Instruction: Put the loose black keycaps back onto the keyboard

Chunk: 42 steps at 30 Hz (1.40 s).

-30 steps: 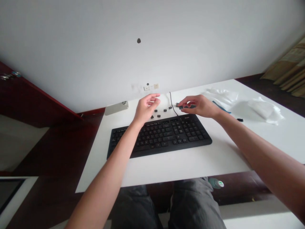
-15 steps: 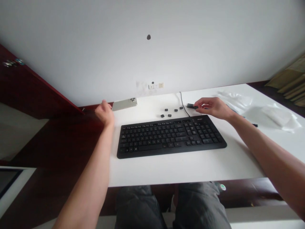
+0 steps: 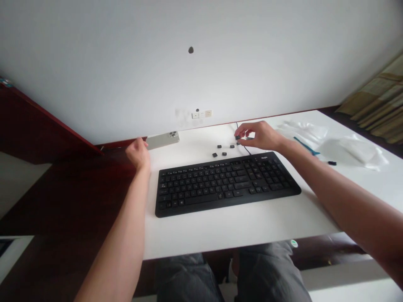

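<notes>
Keycaps [image 3: 219, 146]: small, square, black, loose on the white desk [image 3: 252, 235]. Four lie in a loose cluster near the rear edge, just above the keyboard's top edge; a fifth, the keycap [image 3: 237, 137], is at the right hand's fingertips.
Keyboard [image 3: 226, 184]: black, full-size, lying flat and square to the desk's front edge, central on the desk, with a small logo at its upper right. Cannot tell from this view whether any key sockets are bare.
Right hand [image 3: 261, 136]: above the desk just past the keyboard's upper right, thumb and forefinger closed to a narrow pinch on the keycap. A further dark piece [image 3: 249, 138] sits beside the fingers; too small to identify.
Left hand [image 3: 137, 154]: loosely curled, off the desk's left edge, fingertips at the short end of the phone [image 3: 162, 140]. Cannot tell whether it has hold of the phone.
Phone: pale, lying flat at the rear left corner of the desk, camera end to the right.
Cable [image 3: 244, 142]: thin, black, running from the keyboard's top edge to the rear edge, beside the cluster.
Right end of desk: crumpled clear plastic [image 3: 349, 151], a blue strip [image 3: 305, 145], a small dark piece [image 3: 332, 163].
</notes>
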### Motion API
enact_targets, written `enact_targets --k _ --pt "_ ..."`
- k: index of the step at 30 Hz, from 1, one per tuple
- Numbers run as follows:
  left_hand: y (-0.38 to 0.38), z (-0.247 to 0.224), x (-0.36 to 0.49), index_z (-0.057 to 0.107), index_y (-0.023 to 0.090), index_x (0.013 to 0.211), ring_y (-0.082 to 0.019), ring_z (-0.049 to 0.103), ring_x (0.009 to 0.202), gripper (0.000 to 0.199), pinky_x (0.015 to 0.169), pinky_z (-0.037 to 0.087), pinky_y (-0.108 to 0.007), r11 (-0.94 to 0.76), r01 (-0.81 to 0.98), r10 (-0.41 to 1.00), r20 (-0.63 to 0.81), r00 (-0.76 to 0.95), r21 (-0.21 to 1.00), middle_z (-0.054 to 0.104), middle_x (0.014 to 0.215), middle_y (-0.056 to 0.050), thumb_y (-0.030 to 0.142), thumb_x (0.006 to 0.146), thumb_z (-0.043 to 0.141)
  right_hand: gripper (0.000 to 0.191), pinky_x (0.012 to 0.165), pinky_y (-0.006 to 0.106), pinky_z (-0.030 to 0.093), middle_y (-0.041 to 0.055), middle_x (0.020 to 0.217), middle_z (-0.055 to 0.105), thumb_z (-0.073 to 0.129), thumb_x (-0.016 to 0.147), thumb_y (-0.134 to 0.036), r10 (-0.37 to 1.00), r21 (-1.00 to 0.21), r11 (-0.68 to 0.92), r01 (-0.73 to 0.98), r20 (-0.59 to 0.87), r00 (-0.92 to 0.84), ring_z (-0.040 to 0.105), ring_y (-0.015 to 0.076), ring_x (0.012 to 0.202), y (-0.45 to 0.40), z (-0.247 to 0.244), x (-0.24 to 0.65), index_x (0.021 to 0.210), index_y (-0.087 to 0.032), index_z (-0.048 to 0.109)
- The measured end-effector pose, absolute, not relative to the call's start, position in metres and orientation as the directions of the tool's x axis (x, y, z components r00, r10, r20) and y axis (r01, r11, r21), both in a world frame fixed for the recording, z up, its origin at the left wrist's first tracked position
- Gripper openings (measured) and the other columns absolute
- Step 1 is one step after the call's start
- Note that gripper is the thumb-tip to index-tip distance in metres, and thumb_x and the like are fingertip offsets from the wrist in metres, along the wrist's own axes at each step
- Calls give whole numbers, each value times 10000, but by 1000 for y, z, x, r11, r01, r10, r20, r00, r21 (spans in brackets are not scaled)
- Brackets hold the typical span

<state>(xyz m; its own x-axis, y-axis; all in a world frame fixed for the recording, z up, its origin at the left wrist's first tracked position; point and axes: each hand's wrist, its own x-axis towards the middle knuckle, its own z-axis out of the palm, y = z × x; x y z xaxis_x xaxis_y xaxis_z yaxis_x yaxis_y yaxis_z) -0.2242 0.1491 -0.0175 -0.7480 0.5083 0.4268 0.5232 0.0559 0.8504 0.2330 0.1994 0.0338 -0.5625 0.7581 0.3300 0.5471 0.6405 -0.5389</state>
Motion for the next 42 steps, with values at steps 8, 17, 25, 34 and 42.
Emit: enact_targets --k 8,17,25,34,42 --pt "151 -24 -225 645 184 633 -173 609 664 225 661 439 -264 68 553 559 427 -711 831 631 605 6 258 817 540 230 829 357 605 33 901 808 691 835 -352 815 -486 565 667 198 -545 761 225 856 193 36 268 1012 -235 779" --pt "151 -21 -221 659 159 666 -150 553 650 196 615 400 -246 96 544 543 414 -730 834 603 597 23 218 818 550 225 829 348 607 39 980 818 668 867 -300 781 -436 606 666 169 -601 769 222 890 189 40 263 1055 -235 772" --pt "152 -27 -226 700 160 649 -158 573 621 214 621 407 -261 64 555 551 434 -713 830 595 561 26 256 799 580 223 842 364 613 38 970 823 676 848 -220 823 -366 568 737 223 -523 772 233 895 198 42 275 1034 -237 798" --pt "152 -29 -228 717 157 653 -166 592 639 245 630 414 -275 70 574 574 437 -692 816 628 588 16 285 809 578 226 820 412 623 79 978 827 700 874 -312 887 -352 451 820 277 -369 773 263 885 213 38 296 1038 -218 823" --pt "149 -20 -217 647 197 612 -181 604 654 271 672 443 -283 59 594 560 465 -685 803 615 603 -9 320 818 519 224 844 372 607 57 998 823 689 894 -337 821 -371 570 733 267 -504 766 242 907 200 33 271 1058 -235 803"
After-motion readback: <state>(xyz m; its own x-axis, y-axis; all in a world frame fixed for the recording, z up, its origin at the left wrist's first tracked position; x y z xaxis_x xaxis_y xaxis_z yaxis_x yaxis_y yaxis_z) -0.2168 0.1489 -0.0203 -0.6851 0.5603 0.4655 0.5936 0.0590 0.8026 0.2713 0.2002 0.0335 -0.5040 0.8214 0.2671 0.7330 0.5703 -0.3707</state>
